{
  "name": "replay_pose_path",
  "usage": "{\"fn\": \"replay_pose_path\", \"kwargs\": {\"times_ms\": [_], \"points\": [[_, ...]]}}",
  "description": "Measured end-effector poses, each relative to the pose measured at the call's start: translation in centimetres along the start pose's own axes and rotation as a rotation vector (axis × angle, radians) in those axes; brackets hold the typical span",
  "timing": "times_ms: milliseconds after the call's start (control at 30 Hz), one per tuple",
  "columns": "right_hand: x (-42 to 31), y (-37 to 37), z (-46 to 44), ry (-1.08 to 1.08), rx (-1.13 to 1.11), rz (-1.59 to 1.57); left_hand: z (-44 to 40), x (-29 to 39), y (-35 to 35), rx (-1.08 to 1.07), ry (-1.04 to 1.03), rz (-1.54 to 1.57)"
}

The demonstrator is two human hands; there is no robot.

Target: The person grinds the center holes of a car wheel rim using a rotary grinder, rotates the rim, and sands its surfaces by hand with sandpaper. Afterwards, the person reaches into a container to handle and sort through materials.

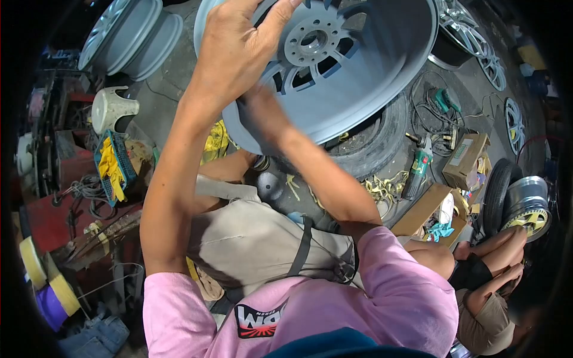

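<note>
A large grey alloy wheel [364, 89] lies tilted in front of me, its hollow inner side and hub facing up. Over its left part is my left hand [242, 42], thumb stretched up and fingers bent at the top edge of the view; what they hold is cut off. Lower down, my right hand [262, 113] is smeared by motion beside the wheel's near left rim, its fingers not clear. Beneath the wheel a black tyre [373, 146] lies on the floor.
Green grinder [419, 167] and cardboard boxes [465, 161] lie right of the tyre. A seated person [486, 304] is at lower right. More wheels [128, 42] stand upper left, above a white stool [112, 109] and a basket with yellow gloves [111, 167].
</note>
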State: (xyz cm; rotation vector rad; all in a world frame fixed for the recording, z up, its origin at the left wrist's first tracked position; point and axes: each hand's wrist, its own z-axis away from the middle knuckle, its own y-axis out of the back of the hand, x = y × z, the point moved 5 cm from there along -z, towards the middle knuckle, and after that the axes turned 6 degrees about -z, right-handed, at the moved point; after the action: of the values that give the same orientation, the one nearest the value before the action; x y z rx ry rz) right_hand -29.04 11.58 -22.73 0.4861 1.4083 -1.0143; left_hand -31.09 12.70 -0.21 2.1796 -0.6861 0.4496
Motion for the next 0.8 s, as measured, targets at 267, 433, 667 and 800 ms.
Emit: {"fn": "replay_pose_path", "kwargs": {"times_ms": [267,433,667,800], "points": [[-12.2,13.4,1.1,0.373,0.155,-0.683,0.0,-2.0,-1.0,0.027,-0.012,0.007],[-3.7,2.4,6.1,0.434,0.028,0.084,0.7,-1.7,-0.1,-0.004,0.042,-0.160],[10.8,13.0,5.7,0.447,-0.323,1.248,-0.1,-2.5,0.3,-0.021,-0.040,-0.240],[2.8,30.9,-2.7,0.543,-0.246,1.981,0.1,-2.8,0.3,-0.015,-0.067,-0.237]]}}
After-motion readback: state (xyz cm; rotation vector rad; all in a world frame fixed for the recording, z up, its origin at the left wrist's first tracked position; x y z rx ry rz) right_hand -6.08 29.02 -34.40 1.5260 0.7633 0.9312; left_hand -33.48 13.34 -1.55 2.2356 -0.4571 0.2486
